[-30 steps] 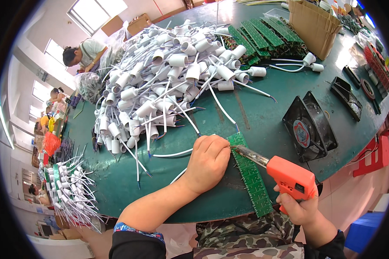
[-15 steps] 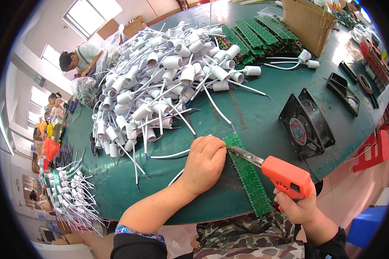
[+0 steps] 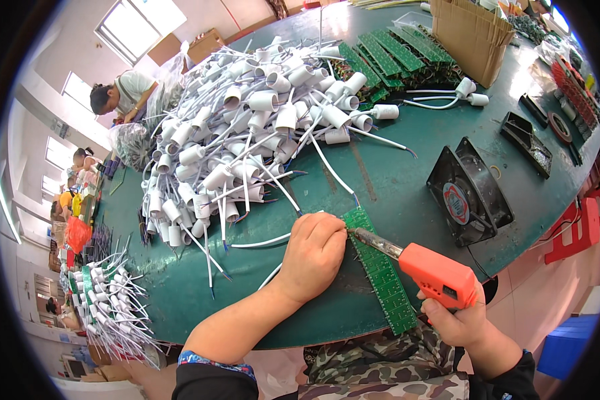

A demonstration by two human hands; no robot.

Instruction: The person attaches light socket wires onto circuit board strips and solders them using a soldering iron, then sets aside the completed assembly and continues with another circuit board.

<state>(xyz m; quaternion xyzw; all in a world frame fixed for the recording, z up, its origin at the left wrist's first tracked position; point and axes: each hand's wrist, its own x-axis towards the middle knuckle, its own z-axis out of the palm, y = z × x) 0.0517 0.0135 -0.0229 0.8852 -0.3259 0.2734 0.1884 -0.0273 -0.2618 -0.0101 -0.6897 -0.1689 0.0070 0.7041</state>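
Observation:
My right hand [image 3: 457,321] is wrapped round the handle of a red soldering gun [image 3: 435,273]. Its metal tip reaches the upper left edge of a long, narrow green circuit board [image 3: 385,285], which lies slanted at the table's near edge. Beside that tip, the closed fingers of my left hand [image 3: 315,250] pinch at the board's edge; what they hold is hidden. White cables [image 3: 271,274] pass beneath this hand. Just beyond the board's far end lies the bare wire end of another white cable [image 3: 335,175].
A large heap of white lamp sockets with cables [image 3: 247,127] covers the table's far left. Stacked green boards [image 3: 397,57] and a cardboard box [image 3: 470,40] stand behind. A black fan [image 3: 470,193] sits right. More wired sockets [image 3: 107,293] lie left; a person [image 3: 123,93] works beyond.

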